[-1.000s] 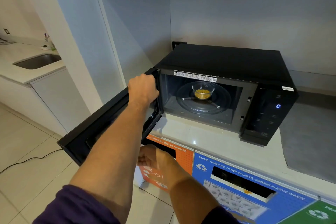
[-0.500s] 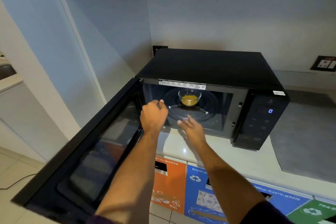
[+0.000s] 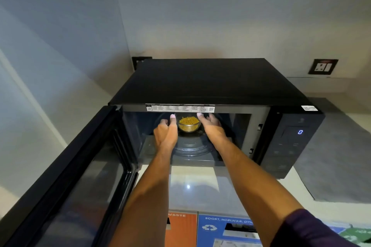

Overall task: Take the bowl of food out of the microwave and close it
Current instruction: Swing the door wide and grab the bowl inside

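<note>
A small clear glass bowl (image 3: 189,127) of yellow food sits on the glass turntable (image 3: 190,149) inside the black microwave (image 3: 200,82). The microwave door (image 3: 66,182) is swung wide open to the left. Both my hands are inside the cavity. My left hand (image 3: 165,133) is cupped at the bowl's left side with its thumb raised by the rim. My right hand (image 3: 211,129) is cupped at the bowl's right side, its thumb also up. The fingers behind the bowl are hidden, so I cannot tell if they press on it. The bowl rests on the turntable.
The microwave stands on a pale counter (image 3: 192,184) in a wall corner. Its control panel (image 3: 291,142) on the right shows a blue 0. A grey mat (image 3: 337,162) lies to the right. Labelled waste bins (image 3: 224,230) stand below the counter edge. A wall socket (image 3: 323,67) is at the back right.
My left hand let go of the door, which swung fully open. Both hands moved from the counter edge into the cavity, to either side of the bowl. My view moved closer.
</note>
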